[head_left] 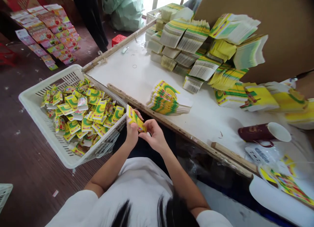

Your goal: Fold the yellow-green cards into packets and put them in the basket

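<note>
In front of my body I hold a small yellow-and-green paper packet (pixel 134 119) above my lap, close to the table edge. My left hand (pixel 131 135) is closed around its left side, thumb on the front. The fingers and thumb of my right hand (pixel 154 135) pinch its lower right end. Just beyond my hands, a fanned stack of yellow-and-green printed cards (pixel 163 97) lies on the white table (pixel 122 74). To the left, a white plastic crate (pixel 31 104) holds many similar packets (pixel 87 114) in a loose heap.
Tall piles of folded printed cards (pixel 188 40) stand at the back of the table. A maroon mug (pixel 257 133) lies on its side at the right. A wooden strip (pixel 171 125) edges the table. Behind, a person's dark-trousered legs (pixel 90 20) stand near a red stool (pixel 119 40).
</note>
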